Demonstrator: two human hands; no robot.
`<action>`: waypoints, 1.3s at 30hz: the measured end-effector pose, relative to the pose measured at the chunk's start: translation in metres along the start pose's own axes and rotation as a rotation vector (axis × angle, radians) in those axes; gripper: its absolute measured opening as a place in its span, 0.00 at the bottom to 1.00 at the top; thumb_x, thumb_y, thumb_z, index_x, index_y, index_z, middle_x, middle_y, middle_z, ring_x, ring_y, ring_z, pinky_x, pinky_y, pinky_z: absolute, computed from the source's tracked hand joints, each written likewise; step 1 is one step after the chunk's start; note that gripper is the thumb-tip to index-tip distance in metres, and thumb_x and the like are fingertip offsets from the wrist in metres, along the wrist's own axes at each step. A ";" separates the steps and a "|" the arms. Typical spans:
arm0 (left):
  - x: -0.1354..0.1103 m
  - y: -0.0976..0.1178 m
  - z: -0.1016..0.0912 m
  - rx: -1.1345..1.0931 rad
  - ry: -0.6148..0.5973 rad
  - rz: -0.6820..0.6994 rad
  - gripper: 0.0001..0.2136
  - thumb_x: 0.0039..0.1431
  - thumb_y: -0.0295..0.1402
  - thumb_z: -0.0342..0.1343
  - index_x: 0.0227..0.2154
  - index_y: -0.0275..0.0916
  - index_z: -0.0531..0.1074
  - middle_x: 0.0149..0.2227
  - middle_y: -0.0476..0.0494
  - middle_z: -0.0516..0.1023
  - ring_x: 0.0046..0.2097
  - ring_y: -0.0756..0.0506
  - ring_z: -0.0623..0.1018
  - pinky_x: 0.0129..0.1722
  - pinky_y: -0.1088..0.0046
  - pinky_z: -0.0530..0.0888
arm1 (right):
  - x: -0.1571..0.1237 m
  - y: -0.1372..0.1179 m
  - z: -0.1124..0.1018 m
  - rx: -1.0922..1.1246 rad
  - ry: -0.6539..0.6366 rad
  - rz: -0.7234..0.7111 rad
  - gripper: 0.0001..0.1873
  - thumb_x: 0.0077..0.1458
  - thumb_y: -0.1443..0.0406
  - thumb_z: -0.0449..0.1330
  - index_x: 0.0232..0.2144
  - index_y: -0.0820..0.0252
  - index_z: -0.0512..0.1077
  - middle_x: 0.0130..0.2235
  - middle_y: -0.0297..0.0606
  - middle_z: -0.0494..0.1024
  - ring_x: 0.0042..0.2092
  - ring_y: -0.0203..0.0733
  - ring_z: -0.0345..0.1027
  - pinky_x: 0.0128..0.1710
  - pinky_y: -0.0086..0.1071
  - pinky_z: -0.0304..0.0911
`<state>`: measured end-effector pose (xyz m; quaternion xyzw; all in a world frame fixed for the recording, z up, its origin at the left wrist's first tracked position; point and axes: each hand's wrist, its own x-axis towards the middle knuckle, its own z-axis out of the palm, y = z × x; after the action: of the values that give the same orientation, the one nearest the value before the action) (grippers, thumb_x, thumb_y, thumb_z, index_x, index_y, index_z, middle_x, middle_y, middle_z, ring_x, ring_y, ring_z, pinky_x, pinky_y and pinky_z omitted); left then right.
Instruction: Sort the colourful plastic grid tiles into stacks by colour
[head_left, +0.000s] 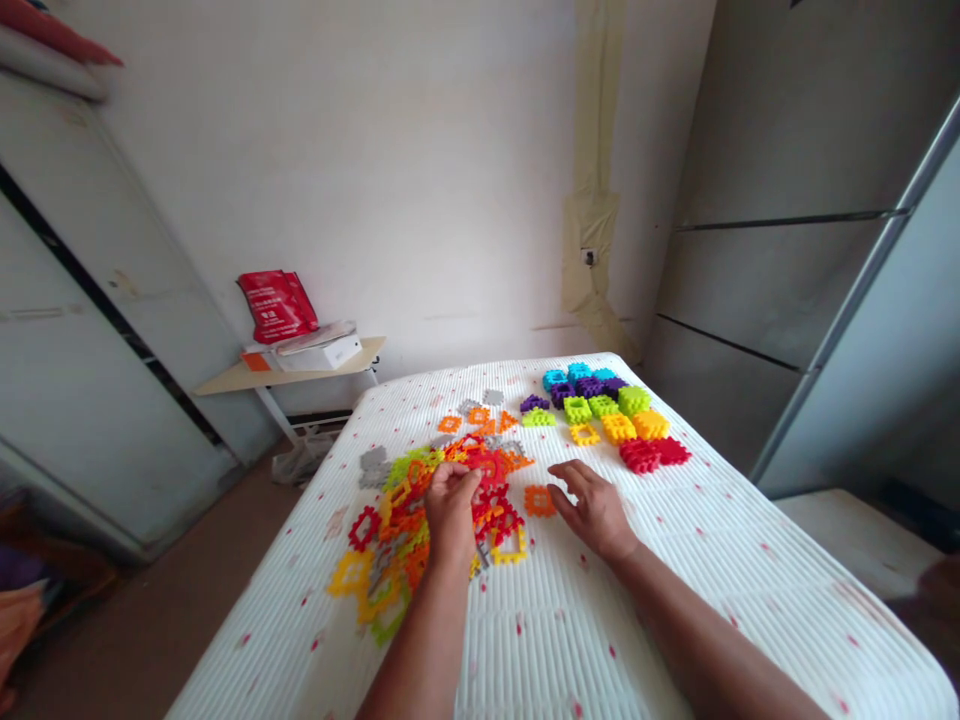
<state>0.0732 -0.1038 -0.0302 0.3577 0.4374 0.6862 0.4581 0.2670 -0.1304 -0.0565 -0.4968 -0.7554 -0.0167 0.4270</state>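
A loose heap of interlocking plastic waffle-block pieces [427, 530] in red, orange, yellow, lime and grey lies on a white ribbed mattress [645, 620] dotted with small red marks. My left hand [452, 510] is curled down over the heap's red and orange pieces, and its fingers hide whatever lies beneath. My right hand [592, 510] hovers open to the right of the heap, with its fingers spread. Nearest to it lies a single orange piece [538, 501]. Farther back, sorted colour groups run from cyan blocks [566, 376] down to red blocks [645, 454].
A small beige shelf [289, 372] holds a red bag and a white box beyond the mattress's left corner. Walls stand behind, pale cabinet doors at left, and a grey sliding panel at right. Brown floor shows left of the mattress.
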 end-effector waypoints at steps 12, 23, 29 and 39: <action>-0.017 -0.003 0.014 0.005 -0.091 -0.131 0.17 0.38 0.38 0.63 0.32 0.37 0.67 0.27 0.50 0.73 0.27 0.50 0.74 0.28 0.73 0.72 | -0.003 -0.023 0.009 0.094 0.018 -0.087 0.21 0.57 0.62 0.53 0.53 0.58 0.62 0.47 0.45 0.71 0.48 0.44 0.66 0.46 0.39 0.67; -0.022 -0.027 0.020 0.125 -0.158 -0.046 0.15 0.43 0.41 0.62 0.24 0.38 0.63 0.20 0.55 0.68 0.23 0.54 0.68 0.24 0.80 0.65 | -0.003 -0.026 0.011 0.046 0.025 -0.035 0.22 0.54 0.58 0.58 0.50 0.59 0.64 0.44 0.45 0.71 0.45 0.46 0.66 0.44 0.40 0.67; -0.024 -0.029 0.022 0.116 -0.189 -0.066 0.16 0.42 0.41 0.63 0.27 0.38 0.65 0.24 0.52 0.74 0.27 0.51 0.74 0.29 0.77 0.70 | -0.001 -0.023 0.009 -0.004 0.027 0.003 0.20 0.54 0.60 0.58 0.49 0.60 0.65 0.44 0.44 0.72 0.44 0.45 0.65 0.44 0.39 0.64; -0.022 -0.021 0.019 0.041 -0.191 -0.088 0.19 0.41 0.40 0.64 0.35 0.38 0.67 0.33 0.47 0.76 0.36 0.45 0.79 0.41 0.67 0.75 | 0.005 0.062 -0.058 -0.458 0.201 0.386 0.14 0.53 0.62 0.57 0.41 0.63 0.73 0.41 0.44 0.76 0.44 0.46 0.65 0.46 0.38 0.58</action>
<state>0.1041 -0.1151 -0.0445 0.4112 0.4211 0.6191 0.5200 0.3501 -0.1213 -0.0418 -0.7101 -0.5776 -0.1541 0.3719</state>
